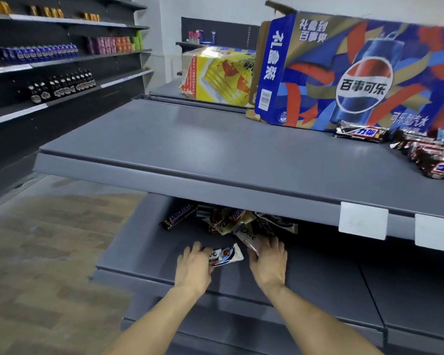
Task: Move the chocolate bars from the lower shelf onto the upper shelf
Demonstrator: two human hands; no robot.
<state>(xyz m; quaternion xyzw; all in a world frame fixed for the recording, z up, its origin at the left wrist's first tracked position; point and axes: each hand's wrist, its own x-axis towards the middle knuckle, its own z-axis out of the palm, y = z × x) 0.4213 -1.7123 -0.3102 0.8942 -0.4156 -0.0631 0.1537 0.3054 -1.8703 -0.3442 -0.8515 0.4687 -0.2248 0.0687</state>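
My left hand (pixel 194 263) grips a Dove bar (pixel 226 255) on the lower shelf (pixel 144 242), just in front of the chocolate pile (pixel 231 221); my right hand (pixel 268 260) curls around another Dove bar (pixel 249 237) at the pile's near edge. Snickers bars (pixel 405 147) lie on the upper shelf (pixel 190 149).

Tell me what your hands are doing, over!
Left hand grips a Dove bar. Right hand grips another Dove bar. Pile waits on lower shelf. Nothing blocking.
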